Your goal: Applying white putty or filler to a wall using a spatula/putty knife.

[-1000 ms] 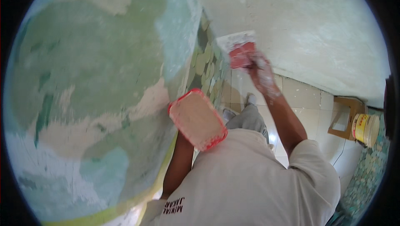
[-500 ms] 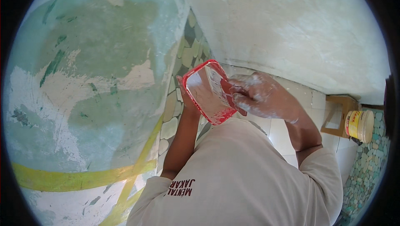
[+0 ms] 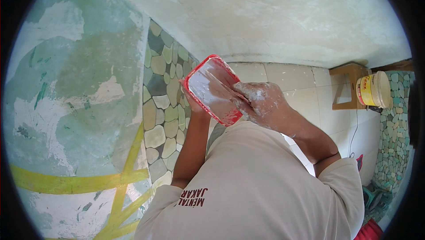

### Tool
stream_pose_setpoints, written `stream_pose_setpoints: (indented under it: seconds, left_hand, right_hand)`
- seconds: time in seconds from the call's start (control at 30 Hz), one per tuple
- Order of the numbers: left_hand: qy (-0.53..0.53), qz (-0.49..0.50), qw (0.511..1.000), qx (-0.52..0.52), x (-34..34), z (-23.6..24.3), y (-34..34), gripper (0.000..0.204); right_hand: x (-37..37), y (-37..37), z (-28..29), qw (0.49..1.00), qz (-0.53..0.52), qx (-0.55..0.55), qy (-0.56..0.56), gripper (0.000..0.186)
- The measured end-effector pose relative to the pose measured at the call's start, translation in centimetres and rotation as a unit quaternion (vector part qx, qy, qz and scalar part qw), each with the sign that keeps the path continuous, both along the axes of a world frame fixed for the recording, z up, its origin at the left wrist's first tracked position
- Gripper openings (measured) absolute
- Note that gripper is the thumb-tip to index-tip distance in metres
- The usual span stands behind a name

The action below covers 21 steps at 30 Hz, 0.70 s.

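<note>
My left hand (image 3: 193,103) grips a red rectangular tub (image 3: 213,56) from its left side, the tub tilted in front of my torso. Pale, wet paste coats the tub's inside. My right hand (image 3: 264,103) is smeared with white and closed on a scraper (image 3: 233,90), whose blade is down inside the tub. The scraper is partly hidden by my fingers.
Mottled green wall (image 3: 88,58) with yellow tape (image 3: 66,182) at left; pale wall (image 3: 274,14) ahead; pebble strip (image 3: 160,116) along the left wall; tiled floor (image 3: 296,107). At right, a wooden stool (image 3: 341,102) and a cream-and-yellow bucket (image 3: 380,89) stand near more pebble surfacing.
A second ago my right hand had the red scraper against the pale wall; it has come down into the tub. The view has shifted, showing more floor and pebble strip.
</note>
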<state>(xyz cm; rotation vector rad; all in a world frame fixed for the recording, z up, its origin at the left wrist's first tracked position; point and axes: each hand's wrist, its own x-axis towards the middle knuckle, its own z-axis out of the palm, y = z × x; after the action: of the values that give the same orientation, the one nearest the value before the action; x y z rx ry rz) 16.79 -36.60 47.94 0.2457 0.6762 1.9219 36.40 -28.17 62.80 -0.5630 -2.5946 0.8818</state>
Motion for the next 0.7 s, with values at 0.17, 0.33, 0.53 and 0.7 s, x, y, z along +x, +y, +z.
stream_pose_setpoints:
  seconds: [0.17, 0.33, 0.53, 0.7]
  left_hand:
    - [0.007, -0.038, 0.998, 0.039, 6.9, -0.7, 1.0, 0.084]
    - [-0.022, -0.078, 0.996, 0.037, 12.6, 0.7, 1.6, 0.087]
    - [0.022, -0.095, 0.995, 0.031, 16.2, 0.8, 1.1, 0.088]
    - [0.039, -0.073, 0.997, 0.011, 18.5, 1.9, 0.6, 0.089]
  right_hand:
    - [7.9, 0.5, 0.8, 0.999, 0.014, -0.008, 0.027, 0.027]
    - [13.1, 0.5, 1.1, 0.996, 0.011, -0.010, 0.087, 0.027]
    - [17.1, -0.4, 1.2, 0.995, 0.013, -0.014, 0.096, 0.030]
    - [19.5, -1.3, 1.2, 0.993, 0.077, -0.021, 0.091, 0.032]
